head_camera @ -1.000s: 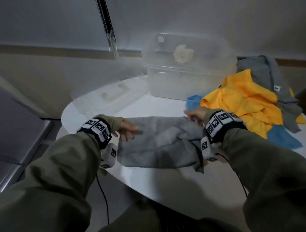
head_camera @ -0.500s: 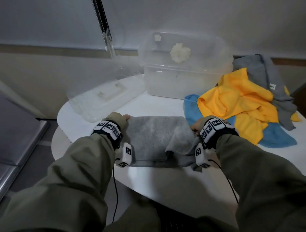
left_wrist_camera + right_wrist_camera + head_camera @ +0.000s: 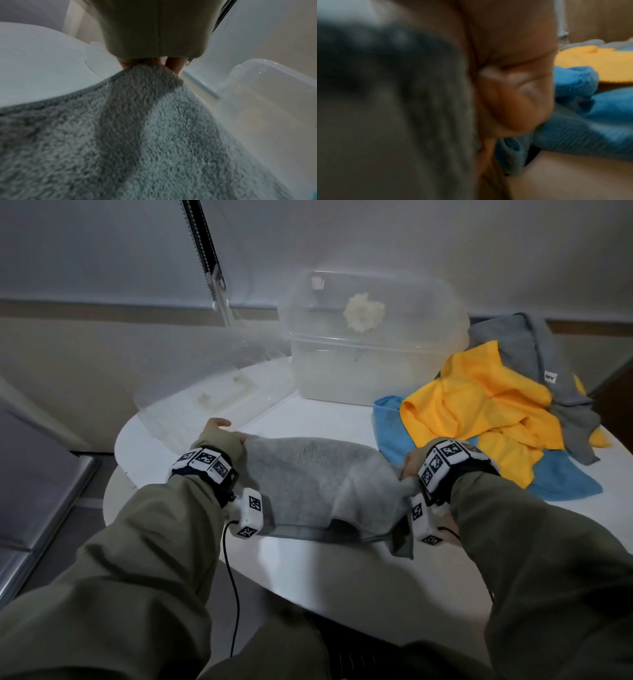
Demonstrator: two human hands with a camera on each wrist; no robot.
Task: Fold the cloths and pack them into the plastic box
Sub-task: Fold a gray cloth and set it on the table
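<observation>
A grey cloth (image 3: 308,484) lies doubled over on the white table (image 3: 342,570), its upper layer humped between my hands. My left hand (image 3: 219,433) pinches the cloth's far left corner; in the left wrist view the fingers (image 3: 173,65) close on the grey cloth (image 3: 137,135) just under the sleeve. My right hand (image 3: 411,463) grips the cloth's right end. The right wrist view is blurred and shows curled fingers (image 3: 513,101) against the grey cloth (image 3: 402,108). The clear plastic box (image 3: 370,337) stands open at the back of the table.
The box's clear lid (image 3: 212,402) lies at the back left, close to my left hand. A heap of cloths fills the right side: yellow (image 3: 479,405), blue (image 3: 565,481) and grey (image 3: 524,347). The blue cloth (image 3: 590,121) touches my right hand.
My left hand, open beside the cloth a second ago, now pinches its far left corner. Both hands have drawn closer, and the cloth sits narrower and humped between them.
</observation>
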